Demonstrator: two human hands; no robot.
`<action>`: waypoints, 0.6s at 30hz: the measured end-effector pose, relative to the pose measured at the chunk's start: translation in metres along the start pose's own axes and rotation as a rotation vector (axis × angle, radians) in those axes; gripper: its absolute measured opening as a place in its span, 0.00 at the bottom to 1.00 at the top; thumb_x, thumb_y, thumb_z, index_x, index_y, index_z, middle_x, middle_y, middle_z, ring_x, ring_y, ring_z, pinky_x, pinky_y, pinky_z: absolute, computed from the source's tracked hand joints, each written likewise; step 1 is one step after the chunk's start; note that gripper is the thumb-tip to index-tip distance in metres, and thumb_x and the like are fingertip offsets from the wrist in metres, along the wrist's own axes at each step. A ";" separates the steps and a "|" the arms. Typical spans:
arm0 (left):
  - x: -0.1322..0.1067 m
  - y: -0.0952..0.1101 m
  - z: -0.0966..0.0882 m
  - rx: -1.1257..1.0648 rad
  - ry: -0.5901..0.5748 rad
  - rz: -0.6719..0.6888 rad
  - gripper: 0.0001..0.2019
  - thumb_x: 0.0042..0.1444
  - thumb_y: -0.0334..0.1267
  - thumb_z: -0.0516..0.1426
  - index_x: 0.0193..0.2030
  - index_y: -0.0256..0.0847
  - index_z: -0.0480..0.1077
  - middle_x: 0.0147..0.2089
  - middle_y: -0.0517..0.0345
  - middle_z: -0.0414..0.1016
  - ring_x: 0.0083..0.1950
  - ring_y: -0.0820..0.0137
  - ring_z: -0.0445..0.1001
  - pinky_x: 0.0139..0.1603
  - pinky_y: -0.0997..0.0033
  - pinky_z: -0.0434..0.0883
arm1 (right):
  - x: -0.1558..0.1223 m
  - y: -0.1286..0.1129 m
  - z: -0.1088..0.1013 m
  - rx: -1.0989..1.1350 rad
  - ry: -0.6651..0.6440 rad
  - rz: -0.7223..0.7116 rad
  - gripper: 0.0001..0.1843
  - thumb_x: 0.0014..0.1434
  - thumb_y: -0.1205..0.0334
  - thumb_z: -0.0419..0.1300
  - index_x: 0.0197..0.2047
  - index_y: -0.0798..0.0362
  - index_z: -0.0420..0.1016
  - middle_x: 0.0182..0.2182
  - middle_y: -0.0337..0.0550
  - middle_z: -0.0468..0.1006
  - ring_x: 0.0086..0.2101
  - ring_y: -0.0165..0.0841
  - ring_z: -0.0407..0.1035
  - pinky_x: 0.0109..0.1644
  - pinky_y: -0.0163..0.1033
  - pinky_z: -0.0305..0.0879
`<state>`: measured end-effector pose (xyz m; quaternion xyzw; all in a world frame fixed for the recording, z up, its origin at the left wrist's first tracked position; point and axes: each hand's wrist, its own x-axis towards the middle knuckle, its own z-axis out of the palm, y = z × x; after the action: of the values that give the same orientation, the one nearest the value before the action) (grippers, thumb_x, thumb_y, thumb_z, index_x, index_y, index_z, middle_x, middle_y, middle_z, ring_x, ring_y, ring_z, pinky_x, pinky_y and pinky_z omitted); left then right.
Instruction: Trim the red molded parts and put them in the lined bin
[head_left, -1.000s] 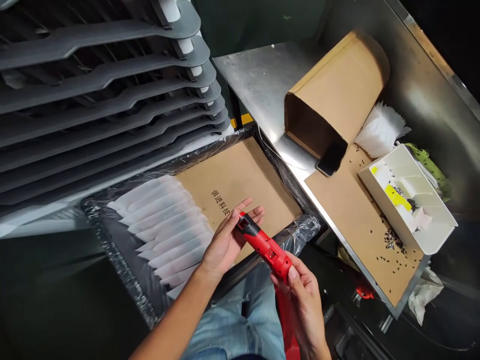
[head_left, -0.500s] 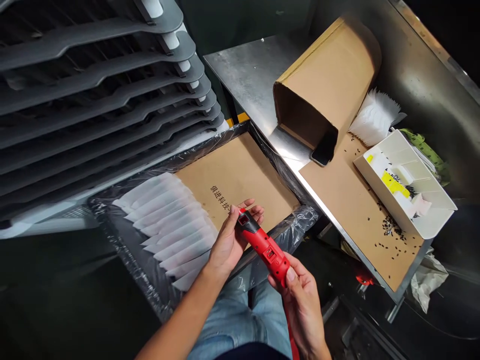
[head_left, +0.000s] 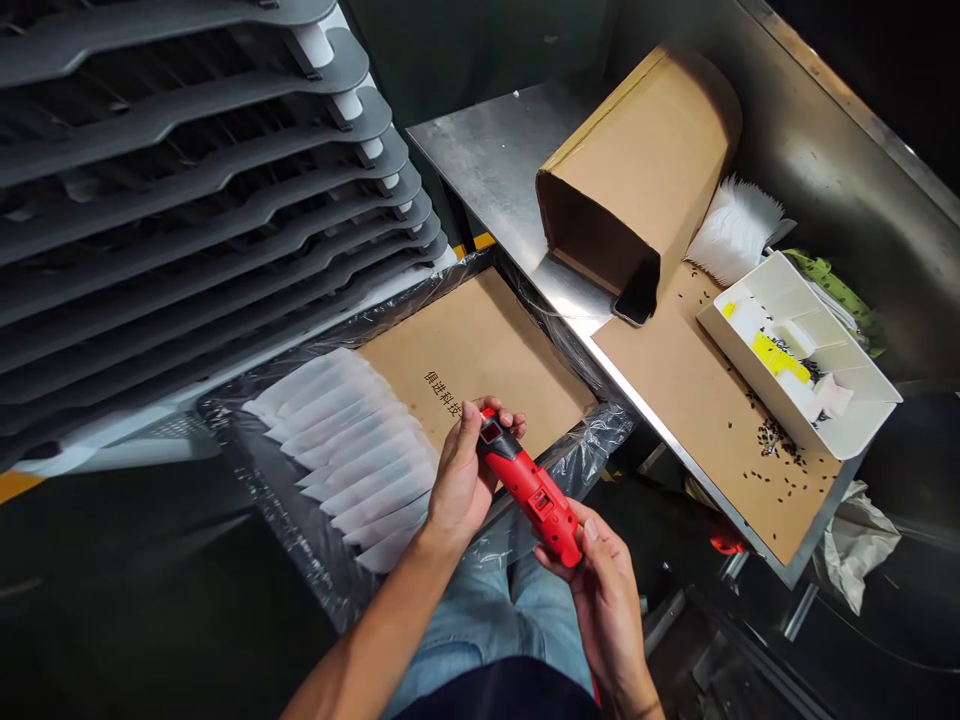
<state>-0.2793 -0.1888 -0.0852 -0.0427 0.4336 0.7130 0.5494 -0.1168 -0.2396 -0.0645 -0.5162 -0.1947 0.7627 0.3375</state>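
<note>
Red-and-black cordless power tool [head_left: 529, 488], gripped by both hands above plastic sheeting [head_left: 592, 450]: left hand [head_left: 465, 470] closed around upper end, right hand [head_left: 600, 590] closed around lower end, fingers hiding part of it. Black smartphone [head_left: 637, 292] half hidden under tan cardboard box [head_left: 637, 165] on stainless-steel worktop [head_left: 487, 170]. Small dark specks [head_left: 776, 440] on brown cardboard sheet [head_left: 690, 400]; contents of white plastic tray [head_left: 795, 350] hard to make out.

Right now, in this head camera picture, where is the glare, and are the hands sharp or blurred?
In the head view, glare lies on the steel table; the left hand, right hand and red cordless tool look sharp, without clear blur; the lower left corner falls into dark shadow.
</note>
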 end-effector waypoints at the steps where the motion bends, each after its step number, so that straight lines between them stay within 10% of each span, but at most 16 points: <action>1: -0.002 0.000 0.002 0.025 0.004 0.019 0.24 0.41 0.57 0.72 0.34 0.40 0.74 0.28 0.65 0.74 0.36 0.72 0.77 0.48 0.72 0.75 | 0.000 0.001 -0.001 -0.017 -0.001 -0.002 0.25 0.57 0.41 0.65 0.48 0.52 0.82 0.41 0.47 0.82 0.37 0.36 0.75 0.41 0.40 0.74; 18: -0.029 -0.006 0.016 0.085 0.025 0.076 0.27 0.37 0.60 0.72 0.31 0.40 0.71 0.26 0.66 0.73 0.35 0.70 0.77 0.54 0.66 0.74 | -0.006 0.015 -0.026 -0.183 0.052 -0.136 0.27 0.62 0.38 0.59 0.40 0.55 0.83 0.27 0.40 0.78 0.27 0.27 0.64 0.34 0.33 0.61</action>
<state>-0.2565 -0.1999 -0.0634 -0.0118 0.4717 0.7135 0.5179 -0.0959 -0.2552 -0.0806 -0.5502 -0.2890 0.7033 0.3450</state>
